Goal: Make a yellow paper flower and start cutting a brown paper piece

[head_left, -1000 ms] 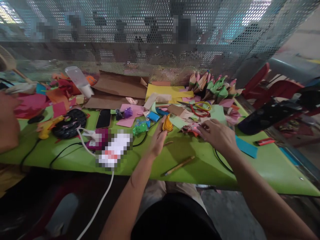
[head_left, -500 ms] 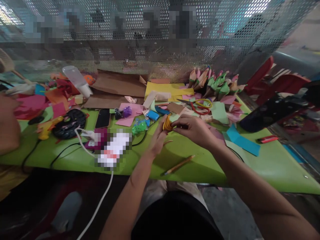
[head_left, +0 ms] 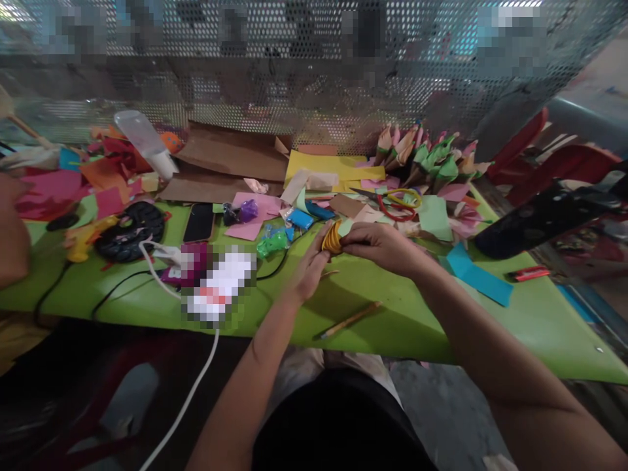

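My left hand [head_left: 310, 268] pinches a small coil of rolled orange-yellow paper [head_left: 332, 238] just above the green table [head_left: 392, 307]. My right hand [head_left: 380, 245] meets it from the right, its fingers closed on the same coil. A wooden pencil [head_left: 350, 320] lies on the table below my hands. Scissors with red and yellow handles [head_left: 395, 201] rest among paper scraps behind my right hand.
Coloured paper sheets, brown card [head_left: 230, 163] and a row of paper flowers [head_left: 432, 160] crowd the back of the table. A phone [head_left: 199, 222], a black round object [head_left: 130, 232], a white cable [head_left: 186, 399] and a blue strip [head_left: 478, 278] lie around. Another person's arm [head_left: 12, 235] is at the left edge.
My right hand left the pink scraps on the right and came left onto the orange coil held by my left hand. The camera tipped slightly.
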`<action>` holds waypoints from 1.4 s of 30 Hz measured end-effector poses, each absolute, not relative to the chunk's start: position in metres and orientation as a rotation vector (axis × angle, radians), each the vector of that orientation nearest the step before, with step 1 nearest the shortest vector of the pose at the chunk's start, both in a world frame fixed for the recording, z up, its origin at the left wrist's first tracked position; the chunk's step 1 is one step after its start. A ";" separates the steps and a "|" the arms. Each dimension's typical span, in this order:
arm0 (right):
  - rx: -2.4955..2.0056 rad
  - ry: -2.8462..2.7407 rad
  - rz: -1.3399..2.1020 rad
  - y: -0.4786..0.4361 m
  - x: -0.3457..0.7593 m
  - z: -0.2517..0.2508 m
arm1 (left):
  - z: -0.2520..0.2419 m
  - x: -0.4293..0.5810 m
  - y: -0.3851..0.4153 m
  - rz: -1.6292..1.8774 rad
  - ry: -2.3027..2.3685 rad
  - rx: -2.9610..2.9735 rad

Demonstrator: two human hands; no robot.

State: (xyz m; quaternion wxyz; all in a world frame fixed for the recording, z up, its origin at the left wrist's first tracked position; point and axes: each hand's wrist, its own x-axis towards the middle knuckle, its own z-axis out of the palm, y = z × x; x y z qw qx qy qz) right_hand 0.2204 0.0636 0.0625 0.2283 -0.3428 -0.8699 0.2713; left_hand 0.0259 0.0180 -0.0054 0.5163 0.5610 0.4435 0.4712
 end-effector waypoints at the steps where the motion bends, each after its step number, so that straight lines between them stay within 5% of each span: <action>1: -0.941 -2.395 0.759 0.064 0.221 0.062 | -0.004 0.026 0.018 1.119 1.081 1.345; 42: -0.943 -2.358 0.820 0.063 0.224 0.060 | 0.001 0.028 0.018 1.045 1.101 1.361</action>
